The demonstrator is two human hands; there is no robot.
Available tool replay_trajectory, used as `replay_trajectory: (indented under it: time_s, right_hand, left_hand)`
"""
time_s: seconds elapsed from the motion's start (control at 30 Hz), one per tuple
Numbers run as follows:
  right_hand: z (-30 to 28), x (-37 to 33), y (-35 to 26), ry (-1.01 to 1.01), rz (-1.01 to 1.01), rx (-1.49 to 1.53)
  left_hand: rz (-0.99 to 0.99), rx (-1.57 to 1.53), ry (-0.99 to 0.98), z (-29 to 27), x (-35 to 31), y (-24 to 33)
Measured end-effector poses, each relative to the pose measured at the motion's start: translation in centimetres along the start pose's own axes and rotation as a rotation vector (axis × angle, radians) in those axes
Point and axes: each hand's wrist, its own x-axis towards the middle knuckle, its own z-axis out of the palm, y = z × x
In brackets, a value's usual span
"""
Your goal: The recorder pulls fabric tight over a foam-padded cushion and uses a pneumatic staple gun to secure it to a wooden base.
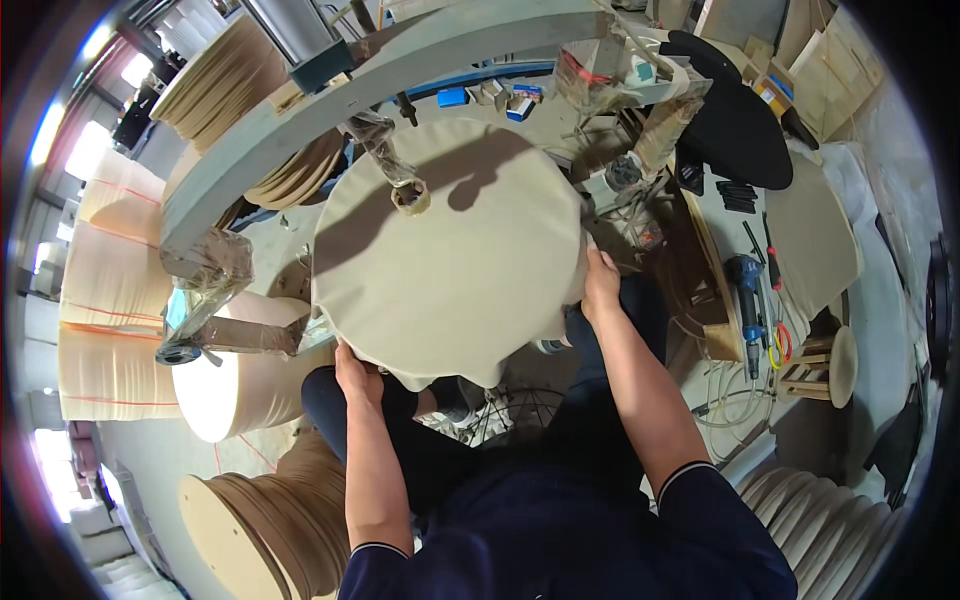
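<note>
A large round panel draped in beige cloth (460, 270) lies in front of me, its loose cloth edge hanging in folds on the near side. My left hand (358, 378) is closed on its near-left edge, with some fingers hidden beneath the cloth. On the right edge, my right hand (602, 285) is closed too, fingers partly tucked behind the rim. Above the panel's far half hangs a machine's vertical rod wrapped in clear film (408, 192), casting a shadow on the cloth. What supports the panel underneath is hidden.
A grey curved machine frame (370, 95) arches over the far side, with a film-wrapped arm (250, 335) at left. Stacked round boards (270, 530) stand lower left. At right, a bench holds a blue power tool (747, 300), red-handled screwdriver (772, 265) and scissors (782, 343).
</note>
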Motion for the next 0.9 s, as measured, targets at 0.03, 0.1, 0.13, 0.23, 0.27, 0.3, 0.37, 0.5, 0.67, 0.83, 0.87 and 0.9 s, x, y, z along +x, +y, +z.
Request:
replay_trajectory:
  time_s: [0.03,0.1,0.13,0.23,0.27,0.3,0.37,0.5,0.67,0.83,0.87,0.9]
  right_hand:
    - [0.1,0.0,0.1,0.003,0.005,-0.005]
    - [0.2,0.0,0.1,-0.014,-0.024,-0.014]
    - [0.1,-0.1,0.0,-0.01,-0.027,-0.013]
    - [0.5,-0.4,-0.5,0.045,-0.027,-0.033]
    - [0.5,-0.8,-0.3,0.028,-0.005,-0.082]
    - [0.6,-1.0,-0.2,0.012,0.017,-0.129]
    - [0.2,-1.1,0.2,0.008,0.018,-0.292]
    - [-0.7,0.0,-0.2,-0.021,0.259,-0.234]
    - [-0.5,-0.3,-0.3,-0.007,0.289,-0.209]
    - [-0.6,-0.6,-0.6,0.017,0.271,-0.209]
    - [-0.6,-0.5,-0.5,0.009,0.247,-0.224]
    - [-0.6,-0.3,-0.4,0.002,0.223,-0.24]
  left_hand:
    - [-0.005,0.002,0.005,-0.1,0.0,0.0]
    - [0.003,-0.012,-0.013,-0.1,-0.1,0.2]
    - [0.001,-0.011,-0.018,0.2,-0.2,0.2]
    - [0.004,-0.018,-0.043,0.6,0.0,0.4]
    - [0.008,-0.019,-0.04,-0.1,0.2,0.2]
    - [0.012,-0.018,-0.039,-0.8,0.4,0.2]
    - [-0.018,0.052,-0.007,-0.7,-0.2,0.3]
    - [0.001,-0.022,-0.106,-0.8,-0.5,0.4]
    - [0.036,0.044,-0.237,-1.2,-0.9,1.2]
    - [0.003,0.038,-0.252,-1.2,-1.2,2.0]
    - [-0.002,-0.006,-0.238,-1.4,-1.0,2.1]
    - [-0.008,-0.05,-0.225,-1.6,-0.9,2.2]
